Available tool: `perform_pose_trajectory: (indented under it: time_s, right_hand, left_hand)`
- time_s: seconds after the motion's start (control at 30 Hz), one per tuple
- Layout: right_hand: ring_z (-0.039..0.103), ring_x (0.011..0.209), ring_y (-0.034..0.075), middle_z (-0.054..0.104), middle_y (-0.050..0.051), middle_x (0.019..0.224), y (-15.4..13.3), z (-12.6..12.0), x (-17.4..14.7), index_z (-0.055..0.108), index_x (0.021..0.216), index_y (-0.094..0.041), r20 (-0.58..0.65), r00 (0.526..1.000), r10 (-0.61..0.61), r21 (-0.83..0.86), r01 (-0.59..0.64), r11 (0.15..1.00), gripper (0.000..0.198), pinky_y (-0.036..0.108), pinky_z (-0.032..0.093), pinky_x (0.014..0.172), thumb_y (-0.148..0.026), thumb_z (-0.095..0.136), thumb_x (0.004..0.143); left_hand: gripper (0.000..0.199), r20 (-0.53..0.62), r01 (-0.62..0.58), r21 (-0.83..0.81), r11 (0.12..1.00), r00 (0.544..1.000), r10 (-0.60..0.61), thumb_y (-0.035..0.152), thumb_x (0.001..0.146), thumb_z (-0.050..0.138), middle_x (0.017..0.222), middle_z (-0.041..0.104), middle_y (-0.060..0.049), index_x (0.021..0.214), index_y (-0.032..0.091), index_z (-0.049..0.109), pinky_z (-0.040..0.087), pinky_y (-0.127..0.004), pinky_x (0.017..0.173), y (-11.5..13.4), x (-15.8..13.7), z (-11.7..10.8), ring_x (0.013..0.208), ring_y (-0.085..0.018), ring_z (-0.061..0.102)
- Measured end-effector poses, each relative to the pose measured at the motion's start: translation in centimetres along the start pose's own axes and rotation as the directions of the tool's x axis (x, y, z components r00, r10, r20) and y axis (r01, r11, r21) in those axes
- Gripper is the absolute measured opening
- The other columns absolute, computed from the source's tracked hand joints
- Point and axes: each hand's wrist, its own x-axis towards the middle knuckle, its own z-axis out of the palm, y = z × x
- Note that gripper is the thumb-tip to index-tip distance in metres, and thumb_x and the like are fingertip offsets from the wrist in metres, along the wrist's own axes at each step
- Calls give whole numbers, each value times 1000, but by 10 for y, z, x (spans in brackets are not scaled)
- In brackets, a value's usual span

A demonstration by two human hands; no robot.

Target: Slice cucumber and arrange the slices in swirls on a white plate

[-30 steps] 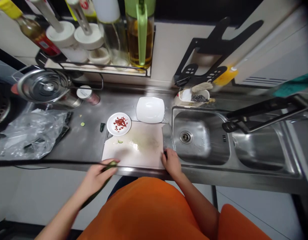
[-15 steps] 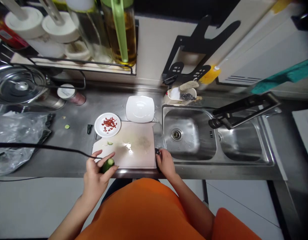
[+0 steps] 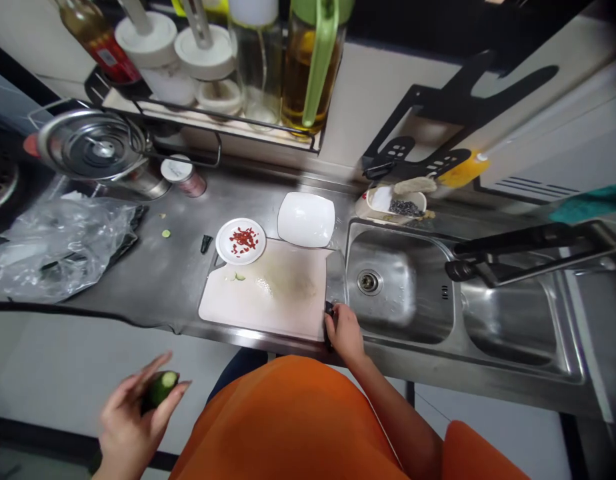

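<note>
My left hand [image 3: 131, 417] is closed around a dark green cucumber [image 3: 161, 388] with a pale cut end, held below the counter edge at lower left. The far end of the cucumber is partly hidden by my palm. My right hand [image 3: 345, 331] grips the black handle of a kitchen knife [image 3: 337, 277], whose broad blade lies flat between the cutting board and the sink. On the pale cutting board [image 3: 288, 317] are a wet patch and a few small green slivers [image 3: 239, 276]. A white round plate [image 3: 221, 245] with chopped red pieces overlaps the board's far left corner.
Behind the board stands a white square dish [image 3: 307, 219]. The double sink [image 3: 398, 293] is at right, below a dark faucet [image 3: 518, 247]. Plastic bags [image 3: 73, 240], a lidded jar [image 3: 191, 181] and a steel pot [image 3: 103, 150] stand left. A black cable [image 3: 78, 308] runs along the counter's front edge.
My left hand has moved left and down with the cucumber, away from the board and past the counter edge. My right hand stays on the knife. The view has shifted left.
</note>
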Motion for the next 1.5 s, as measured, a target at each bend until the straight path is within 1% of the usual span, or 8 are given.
perform_pose_trajectory:
  time_s: [0.13,0.27,0.47,0.57,0.63,1.13,1.37,1.5]
  right_hand:
    - [54,85,25,57,10,89,-3,3,0,49,97,-18,12,1000,18,-71,-17,997,19,35,42,75,-33,45,86]
    - [55,88,25,59,11,92,-10,5,2,48,103,-18,-11,999,43,-92,-43,995,24,35,42,76,-34,48,85]
    - [55,91,26,59,13,96,-17,4,2,48,109,-14,-3,994,113,-66,-113,991,30,35,42,78,-30,48,83]
    - [54,92,25,59,13,97,-17,6,1,48,109,-14,-8,992,129,-36,-129,991,30,35,42,79,-28,47,82]
    - [54,90,24,58,13,96,-17,8,0,48,109,-14,-16,989,146,-28,-146,989,30,35,42,78,-27,47,82]
    - [53,86,23,55,12,95,-27,14,2,46,109,-14,-76,962,263,43,-260,965,35,36,44,78,-21,45,75]
    - [54,87,23,55,11,94,-33,8,-8,45,106,-15,-144,940,310,159,-287,945,38,36,45,78,-15,42,67]
    - [58,78,21,60,7,87,-39,-6,-16,46,112,-16,-51,950,309,270,-284,920,35,30,44,71,-24,44,78]
  left_hand:
    - [36,194,-58,-49,997,979,67,49,73,63,95,69,-6,96,24,50,54,-35,72,23,6,29,85,-23,67]
    - [27,443,-65,-113,992,890,108,43,80,56,87,66,-2,95,22,48,50,-32,71,84,58,89,79,-19,64]
    - [27,667,-394,-101,914,655,356,36,82,58,96,62,-7,100,19,48,45,-31,74,169,119,184,86,-21,61]
    - [30,750,-581,-54,812,513,417,35,84,56,102,60,-10,107,18,47,45,-31,74,175,129,208,89,-22,61]
    - [30,775,-648,-12,762,475,417,36,85,54,101,59,-11,108,18,47,44,-31,73,169,134,214,89,-22,60]
    - [33,627,-754,-24,657,500,597,34,85,55,104,56,-10,114,18,52,41,-37,87,131,139,206,100,-24,51]
    - [33,512,-747,1,665,572,641,25,84,56,112,55,-13,115,16,52,42,-41,92,96,146,193,105,-25,51]
    - [32,497,-732,1,681,591,635,29,87,52,106,58,-12,117,18,53,45,-41,89,89,150,185,100,-25,54]
